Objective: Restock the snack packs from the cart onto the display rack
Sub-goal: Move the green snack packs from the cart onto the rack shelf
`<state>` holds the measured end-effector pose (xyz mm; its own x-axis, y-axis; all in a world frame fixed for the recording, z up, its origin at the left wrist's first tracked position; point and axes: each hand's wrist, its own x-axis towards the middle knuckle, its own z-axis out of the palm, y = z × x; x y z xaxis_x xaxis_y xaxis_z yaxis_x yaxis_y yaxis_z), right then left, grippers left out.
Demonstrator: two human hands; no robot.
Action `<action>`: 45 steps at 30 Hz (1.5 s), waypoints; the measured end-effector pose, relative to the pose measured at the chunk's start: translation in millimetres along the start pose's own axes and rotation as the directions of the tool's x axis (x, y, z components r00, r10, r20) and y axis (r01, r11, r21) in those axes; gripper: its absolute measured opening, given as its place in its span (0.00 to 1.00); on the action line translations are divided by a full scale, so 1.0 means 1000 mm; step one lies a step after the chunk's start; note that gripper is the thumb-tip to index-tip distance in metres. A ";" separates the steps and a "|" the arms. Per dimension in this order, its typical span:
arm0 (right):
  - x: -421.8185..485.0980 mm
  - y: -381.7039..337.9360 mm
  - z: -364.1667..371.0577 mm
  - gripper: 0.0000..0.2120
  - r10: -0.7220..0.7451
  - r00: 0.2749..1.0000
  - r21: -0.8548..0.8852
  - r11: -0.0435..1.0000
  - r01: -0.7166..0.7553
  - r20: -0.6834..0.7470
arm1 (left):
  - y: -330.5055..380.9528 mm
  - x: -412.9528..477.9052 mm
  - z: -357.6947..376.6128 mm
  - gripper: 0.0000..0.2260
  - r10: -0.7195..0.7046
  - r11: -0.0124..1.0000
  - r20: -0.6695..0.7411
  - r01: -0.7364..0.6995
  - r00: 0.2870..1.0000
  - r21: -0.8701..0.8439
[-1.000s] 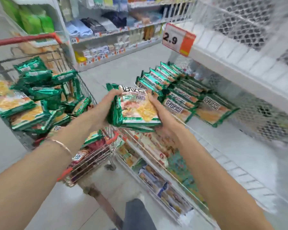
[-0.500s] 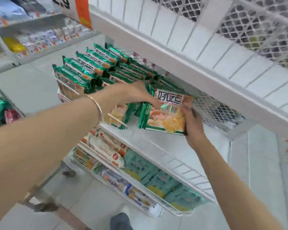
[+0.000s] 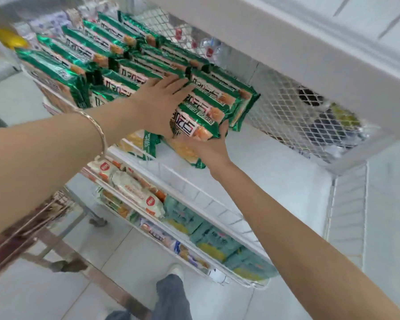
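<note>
Green snack packs (image 3: 116,63) stand in rows on the white wire display rack (image 3: 194,188). A small stack of the same green packs (image 3: 208,112) stands at the right end of the front row. My left hand (image 3: 162,100) lies flat against the left side of that stack, fingers straight. My right hand (image 3: 208,146) grips the stack from below and in front, fingers curled round the lowest pack. One more pack (image 3: 185,153) lies flat on the shelf under my right hand. Only a corner of the cart (image 3: 32,227) shows at the lower left.
A white shelf (image 3: 310,54) overhangs close above the packs, with mesh backing (image 3: 286,107) behind. The shelf floor to the right of the stack is bare white. A lower tier holds white and teal snack bags (image 3: 148,199). My shoe and trouser leg (image 3: 171,292) are on the tiled floor.
The view swung from the cart to the rack. Both hands carried the packs up onto the shelf and pushed them against the standing row; the left hand shifted from gripping to lying flat.
</note>
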<state>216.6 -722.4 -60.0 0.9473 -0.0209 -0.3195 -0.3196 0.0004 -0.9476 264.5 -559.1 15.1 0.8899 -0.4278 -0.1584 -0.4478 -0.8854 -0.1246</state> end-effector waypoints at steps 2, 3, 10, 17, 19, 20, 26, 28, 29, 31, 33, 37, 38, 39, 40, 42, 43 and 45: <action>0.003 0.002 -0.006 0.58 -0.014 0.998 -0.007 1.000 0.015 0.060 | -0.003 0.001 0.006 0.56 -0.022 1.000 0.014 0.022 1.000 -0.005; 0.001 0.000 -0.013 0.57 -0.071 0.997 -0.052 0.996 0.073 0.040 | -0.005 0.001 0.007 0.56 -0.010 1.000 0.014 0.010 1.000 -0.017; -0.005 0.010 -0.061 0.49 -0.602 0.535 -0.781 -0.265 0.565 0.592 | -0.010 -0.001 0.015 0.54 -0.021 1.000 0.014 0.021 1.000 -0.001; 0.023 0.012 -0.063 0.47 -0.513 0.576 -0.771 -0.395 0.500 0.636 | -0.004 -0.001 0.022 0.51 -0.080 0.996 -0.050 0.078 0.996 -0.029; 0.012 0.005 -0.060 0.40 -0.503 0.604 -0.781 -0.306 0.544 0.618 | -0.009 -0.009 0.018 0.49 -0.037 0.997 -0.039 0.034 0.999 -0.074; 0.005 0.000 -0.058 0.35 -0.517 0.619 -0.791 -0.219 0.572 0.591 | -0.012 -0.016 0.015 0.47 -0.018 0.995 -0.038 0.014 0.999 -0.098; -0.036 -0.051 -0.006 0.29 -0.558 0.670 -0.809 -0.004 0.588 0.490 | -0.063 -0.117 0.017 0.37 -0.154 0.964 -0.095 0.129 0.983 -0.231; -0.050 -0.063 0.033 0.30 -0.532 0.654 -0.795 -0.062 0.603 0.538 | -0.091 -0.165 0.027 0.37 -0.226 0.952 -0.111 0.195 0.968 -0.234; -0.057 -0.067 0.056 0.30 -0.522 0.628 -0.773 -0.098 0.627 0.576 | -0.105 -0.190 0.035 0.36 -0.261 0.943 -0.107 0.230 0.959 -0.242; -0.069 -0.065 0.103 0.30 -0.470 0.587 -0.720 -0.172 0.672 0.660 | -0.134 -0.241 0.054 0.34 -0.342 0.915 -0.067 0.316 0.937 -0.252; -0.081 -0.055 0.154 0.32 -0.402 0.561 -0.671 -0.216 0.710 0.723 | -0.161 -0.293 0.074 0.34 -0.445 0.870 -0.028 0.425 0.895 -0.251; -0.110 -0.024 0.253 0.31 -0.298 0.507 -0.573 -0.200 0.795 0.809 | -0.198 -0.394 0.105 0.33 -0.609 0.743 0.064 0.597 0.790 -0.304; -0.116 -0.014 0.275 0.30 -0.284 0.493 -0.551 -0.177 0.816 0.822 | -0.204 -0.417 0.114 0.33 -0.641 0.698 0.107 0.636 0.760 -0.328; -0.123 -0.006 0.295 0.30 -0.283 0.474 -0.529 -0.166 0.832 0.834 | -0.209 -0.437 0.123 0.32 -0.670 0.651 0.148 0.672 0.727 -0.353; -0.128 0.003 0.313 0.30 -0.262 0.465 -0.512 -0.153 0.845 0.846 | -0.213 -0.455 0.132 0.32 -0.693 0.607 0.183 0.702 0.697 -0.372; -0.136 0.022 0.346 0.30 -0.182 0.453 -0.477 -0.121 0.870 0.873 | -0.221 -0.482 0.149 0.31 -0.732 0.523 0.245 0.755 0.636 -0.395; -0.137 0.031 0.360 0.30 -0.145 0.442 -0.458 -0.108 0.882 0.885 | -0.224 -0.493 0.156 0.31 -0.746 0.481 0.275 0.776 0.606 -0.408; -0.135 0.046 0.387 0.30 -0.078 0.424 -0.430 -0.102 0.897 0.902 | -0.228 -0.507 0.169 0.29 -0.762 0.395 0.331 0.804 0.557 -0.444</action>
<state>82.0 -332.8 -62.5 0.4443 0.8933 -0.0676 0.8739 -0.4487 -0.1871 -99.6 -109.1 -42.0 0.8080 0.4964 -0.3174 0.5774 -0.7745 0.2583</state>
